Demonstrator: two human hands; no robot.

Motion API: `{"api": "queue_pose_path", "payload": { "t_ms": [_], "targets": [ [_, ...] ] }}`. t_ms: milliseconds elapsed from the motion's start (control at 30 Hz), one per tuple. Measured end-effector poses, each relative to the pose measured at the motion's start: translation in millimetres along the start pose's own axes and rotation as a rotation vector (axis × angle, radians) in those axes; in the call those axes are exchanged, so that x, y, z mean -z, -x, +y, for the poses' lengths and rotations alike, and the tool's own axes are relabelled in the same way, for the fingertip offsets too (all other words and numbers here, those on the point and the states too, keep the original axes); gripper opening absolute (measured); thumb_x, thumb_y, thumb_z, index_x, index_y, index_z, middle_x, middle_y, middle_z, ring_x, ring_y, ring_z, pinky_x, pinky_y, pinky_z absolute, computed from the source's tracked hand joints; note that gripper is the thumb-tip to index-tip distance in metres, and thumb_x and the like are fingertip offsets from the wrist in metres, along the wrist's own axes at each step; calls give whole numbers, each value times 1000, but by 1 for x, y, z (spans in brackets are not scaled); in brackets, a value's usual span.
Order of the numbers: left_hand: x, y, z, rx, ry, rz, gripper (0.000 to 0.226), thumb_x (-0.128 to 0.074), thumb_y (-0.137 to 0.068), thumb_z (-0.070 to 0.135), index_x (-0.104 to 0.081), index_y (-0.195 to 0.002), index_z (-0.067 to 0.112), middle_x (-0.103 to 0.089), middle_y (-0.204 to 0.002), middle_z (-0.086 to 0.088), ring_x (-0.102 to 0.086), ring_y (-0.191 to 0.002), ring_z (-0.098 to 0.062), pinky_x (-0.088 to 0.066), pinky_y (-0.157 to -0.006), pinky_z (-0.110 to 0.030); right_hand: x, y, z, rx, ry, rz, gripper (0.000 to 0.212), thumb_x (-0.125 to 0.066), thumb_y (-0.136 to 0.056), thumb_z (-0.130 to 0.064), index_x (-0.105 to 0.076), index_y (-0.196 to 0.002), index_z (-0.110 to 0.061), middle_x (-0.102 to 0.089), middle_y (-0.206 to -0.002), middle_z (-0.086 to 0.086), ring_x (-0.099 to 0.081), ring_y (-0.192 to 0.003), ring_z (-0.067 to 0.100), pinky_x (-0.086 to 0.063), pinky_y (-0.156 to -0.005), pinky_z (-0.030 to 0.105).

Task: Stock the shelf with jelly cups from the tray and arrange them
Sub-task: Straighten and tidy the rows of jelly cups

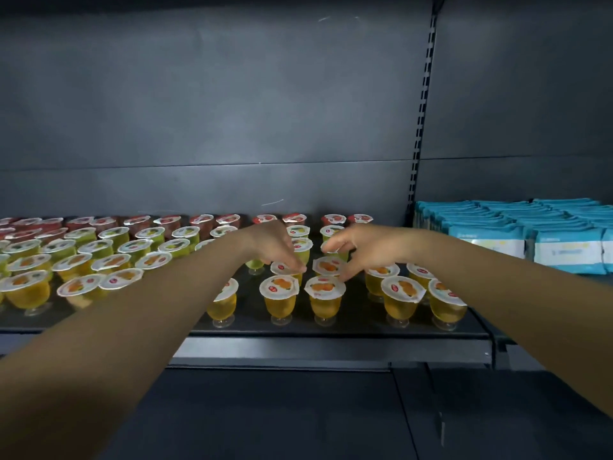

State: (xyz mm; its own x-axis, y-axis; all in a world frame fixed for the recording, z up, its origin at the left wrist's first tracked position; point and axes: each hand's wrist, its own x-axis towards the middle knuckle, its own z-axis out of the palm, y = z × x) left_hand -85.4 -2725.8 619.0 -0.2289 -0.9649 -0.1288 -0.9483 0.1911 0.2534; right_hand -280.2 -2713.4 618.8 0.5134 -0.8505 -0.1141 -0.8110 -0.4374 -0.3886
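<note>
Rows of jelly cups fill a dark shelf (pixel 331 330): red ones (pixel 200 220) at the back, green ones (pixel 116 235) in the middle, orange ones (pixel 278 298) in front. My left hand (pixel 270 245) reaches in over the middle rows, its fingertips on the lid of an orange cup (pixel 282 268). My right hand (pixel 368 247) is beside it, fingers curled down onto the lid of another orange cup (pixel 328 267). Neither cup is lifted. The tray is not in view.
Stacks of blue and white packets (pixel 537 234) fill the shelf section to the right, past a slotted upright (pixel 421 127). A dark back panel rises behind the cups. The shelf's front lip (pixel 331 351) runs below the front row.
</note>
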Motion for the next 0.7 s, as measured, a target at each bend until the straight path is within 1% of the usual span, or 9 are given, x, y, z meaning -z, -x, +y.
{"api": "queue_pose_path", "payload": {
  "t_ms": [100, 200, 267, 367, 400, 467, 567, 633, 700],
  "targets": [
    [-2, -1, 3, 20, -39, -7, 42, -69, -80, 42, -70, -108, 10, -68, -110, -1, -62, -98, -16, -48, -82, -27, 2, -6, 0, 64, 33, -28, 58, -69, -85, -17, -46, -139, -16, -46, -143, -3, -43, -131, 14, -39, -99, 24],
    [-4, -3, 5, 42, -54, -7, 40, -70, -79, 41, -71, -103, 9, -68, -104, -1, -62, -94, -16, -47, -75, -24, 3, -12, 0, 85, 57, -45, 55, -69, -85, -13, -50, -136, -14, -50, -140, -1, -47, -129, 15, -42, -103, 28],
    [-6, -6, 5, 48, -65, -7, 35, -71, -79, 39, -71, -93, 7, -67, -95, -2, -61, -86, -15, -44, -70, -23, 4, -15, 1, 88, 84, -56, 53, -70, -85, -14, -52, -135, -15, -53, -137, -2, -49, -126, 15, -43, -102, 28],
    [-7, -10, 4, 46, -85, -6, 26, -71, -79, 38, -64, -72, 13, -61, -76, 2, -57, -77, -14, -42, -64, -22, 5, -20, 3, 91, 121, -70, 53, -70, -84, -12, -53, -134, -16, -53, -136, -3, -49, -126, 14, -42, -101, 27],
    [-6, -11, 4, 40, -88, -12, 27, -71, -80, 37, -62, -68, 15, -58, -71, 3, -56, -75, -13, -41, -63, -21, 6, -21, 2, 88, 132, -69, 53, -70, -84, -11, -53, -134, -16, -53, -136, -3, -48, -126, 14, -41, -100, 26],
    [-5, -12, 2, 23, -93, -29, 25, -70, -80, 37, -66, -77, 13, -60, -76, 3, -57, -78, -13, -44, -65, -22, 6, -23, 2, 88, 164, -63, 52, -70, -83, -11, -54, -133, -16, -53, -135, -3, -49, -125, 14, -42, -100, 27],
    [1, -13, -6, 4, -109, -61, 35, -69, -82, 36, -70, -107, 11, -66, -106, 0, -60, -95, -15, -50, -78, -25, 4, -30, 1, 82, 190, -58, 49, -70, -83, -10, -57, -130, -16, -56, -132, -2, -52, -121, 15, -46, -100, 31],
    [5, -13, -12, -9, -116, -74, 38, -68, -83, 33, -67, -116, 14, -63, -117, -1, -57, -100, -15, -48, -81, -25, 3, -36, -1, 71, 195, -53, 47, -70, -83, -9, -58, -129, -16, -57, -130, -1, -53, -120, 17, -48, -99, 34],
    [9, -11, -17, -34, -96, -75, 40, -68, -84, 30, -64, -120, 14, -60, -123, 1, -54, -107, -16, -44, -83, -25, 3, -41, -4, 60, 195, -48, 47, -70, -83, -10, -59, -128, -16, -57, -130, -1, -53, -120, 17, -49, -98, 32]
  ]
}}
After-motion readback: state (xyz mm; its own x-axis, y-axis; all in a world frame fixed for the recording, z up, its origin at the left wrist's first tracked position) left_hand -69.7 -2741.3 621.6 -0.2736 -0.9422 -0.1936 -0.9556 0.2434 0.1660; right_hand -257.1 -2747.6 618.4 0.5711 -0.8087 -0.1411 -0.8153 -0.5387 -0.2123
